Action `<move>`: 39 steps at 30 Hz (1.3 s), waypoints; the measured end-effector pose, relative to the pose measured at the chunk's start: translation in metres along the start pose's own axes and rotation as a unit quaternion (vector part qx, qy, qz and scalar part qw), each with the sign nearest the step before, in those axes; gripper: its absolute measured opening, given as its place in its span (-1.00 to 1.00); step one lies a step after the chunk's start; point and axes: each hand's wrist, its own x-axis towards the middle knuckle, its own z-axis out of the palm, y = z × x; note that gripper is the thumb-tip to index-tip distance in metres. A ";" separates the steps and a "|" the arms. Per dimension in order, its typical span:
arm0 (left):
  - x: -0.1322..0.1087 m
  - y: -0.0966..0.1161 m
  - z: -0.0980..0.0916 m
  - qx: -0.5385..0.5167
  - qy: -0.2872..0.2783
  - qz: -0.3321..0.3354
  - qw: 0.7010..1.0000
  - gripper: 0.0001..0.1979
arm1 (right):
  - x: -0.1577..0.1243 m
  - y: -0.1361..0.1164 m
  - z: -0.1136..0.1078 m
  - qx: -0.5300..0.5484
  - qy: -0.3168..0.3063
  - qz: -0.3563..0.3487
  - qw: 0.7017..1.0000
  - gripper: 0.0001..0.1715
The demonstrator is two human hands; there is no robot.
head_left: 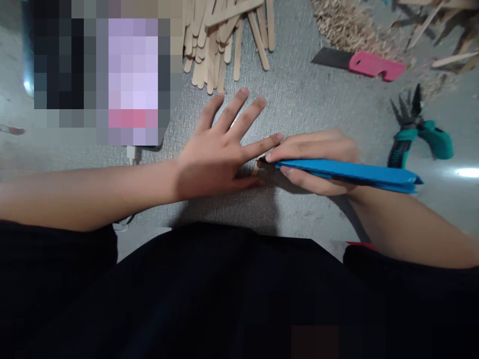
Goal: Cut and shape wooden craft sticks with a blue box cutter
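Observation:
My left hand [220,144] lies palm down over the table with its fingers spread. A small piece of a wooden stick [256,168] shows between its thumb and index finger; the rest is hidden under the hand. My right hand [318,149] is closed around a long tool with a blue handle [352,171]. The tool's narrow dark tip points left and meets the stick, close to my left index finger. What kind of tip it is, I cannot make out.
Flat wooden craft sticks [213,50] lie heaped at the top middle. Right of them are wood shavings [344,25], a pink-handled cutter [374,65] with its blade out, and green-handled pliers [407,129]. A blurred-out device with a white cable plug [131,152] sits at left.

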 end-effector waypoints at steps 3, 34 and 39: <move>0.000 0.001 -0.001 0.011 -0.010 -0.006 1.000 -0.07 | 0.000 0.002 0.000 0.008 0.005 -0.013 1.000 -0.77; 0.000 -0.005 0.008 0.015 0.001 0.012 1.000 -0.02 | -0.004 0.003 -0.004 0.038 0.009 0.049 0.998 -0.69; 0.000 -0.004 0.008 0.013 0.002 0.015 1.000 -0.05 | -0.003 0.004 -0.004 0.034 -0.005 0.042 0.999 -0.70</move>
